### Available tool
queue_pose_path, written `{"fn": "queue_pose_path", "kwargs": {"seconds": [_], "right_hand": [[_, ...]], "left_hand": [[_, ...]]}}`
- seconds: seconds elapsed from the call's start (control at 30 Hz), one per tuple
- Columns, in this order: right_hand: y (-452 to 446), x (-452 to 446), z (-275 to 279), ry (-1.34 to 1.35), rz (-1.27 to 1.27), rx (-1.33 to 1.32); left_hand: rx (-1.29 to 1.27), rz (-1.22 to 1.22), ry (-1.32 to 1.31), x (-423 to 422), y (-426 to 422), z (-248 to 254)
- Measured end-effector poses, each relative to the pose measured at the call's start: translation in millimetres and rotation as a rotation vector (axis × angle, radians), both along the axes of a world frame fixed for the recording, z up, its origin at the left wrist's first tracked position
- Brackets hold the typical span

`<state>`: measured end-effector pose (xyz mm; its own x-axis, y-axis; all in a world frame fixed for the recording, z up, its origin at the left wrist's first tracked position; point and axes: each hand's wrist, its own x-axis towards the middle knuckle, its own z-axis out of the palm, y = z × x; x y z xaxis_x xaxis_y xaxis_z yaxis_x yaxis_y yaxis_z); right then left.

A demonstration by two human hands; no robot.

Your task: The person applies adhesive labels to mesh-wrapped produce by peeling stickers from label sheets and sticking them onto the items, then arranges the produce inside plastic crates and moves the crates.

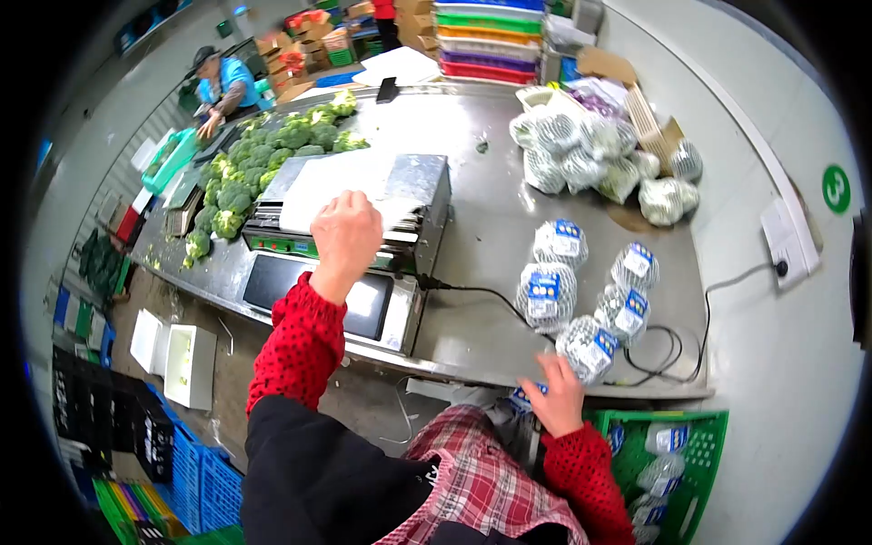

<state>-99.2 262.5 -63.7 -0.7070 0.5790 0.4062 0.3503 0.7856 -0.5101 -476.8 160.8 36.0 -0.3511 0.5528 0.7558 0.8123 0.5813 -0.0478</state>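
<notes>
My left hand (348, 238) is closed, its fingers curled over a white sheet (318, 186) on top of the metal machine (427, 182); what it grips, if anything, is hidden. Below it are a dark screen (277, 280) and a lit panel. Fingers apart, my right hand (556, 400) is at the table's front edge, just below a net-wrapped pack (586, 349) with a blue label. Another blue label (527, 396) shows beside its thumb. Several similar packs (545, 295) stand on the table.
Broccoli (263, 150) is heaped left of the machine. Wrapped packs (586, 150) are piled at the back right. A green crate (710, 445) holds packs by my right arm. A black cable (490, 291) crosses the table. A person (227, 82) leans in at the far left.
</notes>
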Motion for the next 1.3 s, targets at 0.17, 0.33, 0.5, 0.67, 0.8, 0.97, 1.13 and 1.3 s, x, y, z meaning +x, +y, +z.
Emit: {"fn": "queue_pose_path", "kwargs": {"seconds": [0.17,0.33,0.5,0.67,0.8,0.97,1.13,1.3], "right_hand": [[6.6,-44.6,117.3,0.213,0.067,0.342],[25.2,21.7,92.4,0.386,0.109,-0.182],[26.2,124.8,105.0,0.715,-0.156,-0.875],[22.2,186.7,76.9,0.657,-0.157,-0.911],[11.5,214.5,54.3,0.654,-0.191,-0.918],[3.8,233.6,22.0,0.735,-0.144,-0.990],[-6.7,272.6,32.2,0.360,-0.287,-0.915],[18.8,286.3,68.9,0.206,-0.493,0.057]], "left_hand": [[0.008,-0.653,-0.077,165.1,36.8,73.8],[0.261,-1.096,-0.319,245.3,63.9,85.6],[0.311,-0.863,-1.066,227.6,56.5,15.3],[0.099,-0.823,-1.644,267.5,83.5,-87.2],[-0.186,-0.867,-2.049,275.3,92.7,-90.6],[-0.129,-0.838,-2.155,302.5,98.1,-127.4],[0.126,-0.938,-2.241,316.2,79.2,-105.1],[0.027,-1.241,-2.027,304.8,83.2,-65.4]]}}
